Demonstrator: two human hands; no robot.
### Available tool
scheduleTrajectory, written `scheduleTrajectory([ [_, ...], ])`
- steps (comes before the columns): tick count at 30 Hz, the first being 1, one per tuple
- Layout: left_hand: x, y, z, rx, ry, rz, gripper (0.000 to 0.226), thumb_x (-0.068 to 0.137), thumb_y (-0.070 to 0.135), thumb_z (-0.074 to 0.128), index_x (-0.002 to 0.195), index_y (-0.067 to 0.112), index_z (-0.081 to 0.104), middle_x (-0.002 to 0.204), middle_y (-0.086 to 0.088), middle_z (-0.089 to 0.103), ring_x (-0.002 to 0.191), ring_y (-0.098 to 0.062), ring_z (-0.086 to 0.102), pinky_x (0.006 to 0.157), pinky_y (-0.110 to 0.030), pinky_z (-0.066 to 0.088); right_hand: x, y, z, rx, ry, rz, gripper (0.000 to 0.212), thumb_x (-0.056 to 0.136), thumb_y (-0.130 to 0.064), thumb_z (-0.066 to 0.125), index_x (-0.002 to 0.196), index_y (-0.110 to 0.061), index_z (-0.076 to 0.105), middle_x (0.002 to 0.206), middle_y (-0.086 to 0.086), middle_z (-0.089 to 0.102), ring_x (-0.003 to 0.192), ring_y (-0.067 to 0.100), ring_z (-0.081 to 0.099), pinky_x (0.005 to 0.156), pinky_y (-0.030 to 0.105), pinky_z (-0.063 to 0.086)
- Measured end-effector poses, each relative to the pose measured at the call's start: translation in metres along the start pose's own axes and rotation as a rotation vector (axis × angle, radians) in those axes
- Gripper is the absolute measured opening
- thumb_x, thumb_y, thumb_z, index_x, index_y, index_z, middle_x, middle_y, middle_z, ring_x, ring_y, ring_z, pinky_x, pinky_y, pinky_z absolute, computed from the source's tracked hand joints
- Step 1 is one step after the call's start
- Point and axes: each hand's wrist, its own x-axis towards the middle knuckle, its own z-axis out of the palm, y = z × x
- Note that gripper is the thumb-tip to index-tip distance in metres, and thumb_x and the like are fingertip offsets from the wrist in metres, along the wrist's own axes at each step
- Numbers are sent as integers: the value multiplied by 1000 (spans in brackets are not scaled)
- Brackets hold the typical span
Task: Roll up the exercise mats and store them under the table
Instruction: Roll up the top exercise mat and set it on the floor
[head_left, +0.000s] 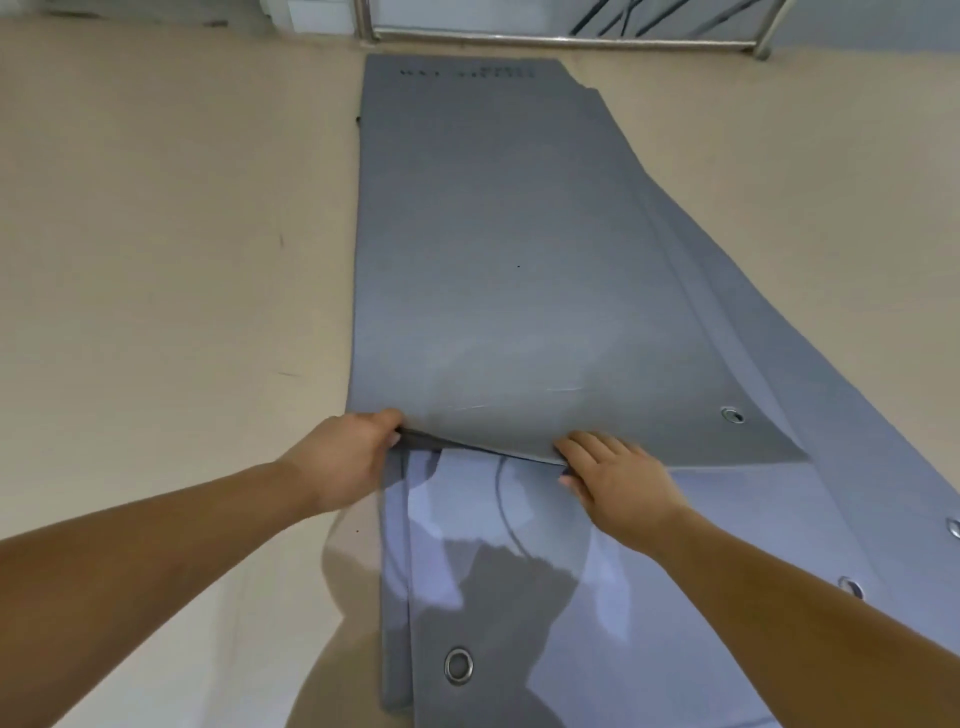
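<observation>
Several grey exercise mats lie stacked lengthwise on the floor, running away from me. The top mat (493, 249) has a metal eyelet (732, 414) near its right near corner. My left hand (348, 457) grips the top mat's near left corner and lifts it slightly off the mat below. My right hand (613, 478) holds the same near edge further right, fingers on top and thumb under the edge. The lower mats (519, 571) stick out toward me and fan out to the right, with eyelets (458, 665) along their ends.
Beige floor (171, 260) spreads to the left and right of the mats. A metal rail (561, 39) crosses the far end, with posts at both sides. My shadow falls on the lower mats.
</observation>
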Motion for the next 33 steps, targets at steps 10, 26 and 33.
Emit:
scheduleTrajectory([
  [10,-27,9,-81,-314,-446,-224,24,110,20,49,94,12,65,85,0,62,77,-15,56,71,-26,43,4,-14,-102,-61,-85,210,41,111,-48,31,110,-22,63,109,6,73,98,34,68,71,36,38],
  [26,29,52,-83,43,-430,-134,26,103,43,63,120,23,60,122,-1,63,109,-23,60,93,-35,47,44,-31,-101,19,-63,262,51,100,-67,50,121,-22,59,118,2,59,112,27,55,98,43,44],
  [33,47,11,-37,-132,-281,-181,23,103,45,65,118,31,55,124,0,65,111,-23,61,100,-40,51,16,-82,-104,-230,-203,148,100,89,-88,32,157,-15,37,154,18,35,144,41,29,117,63,25],
])
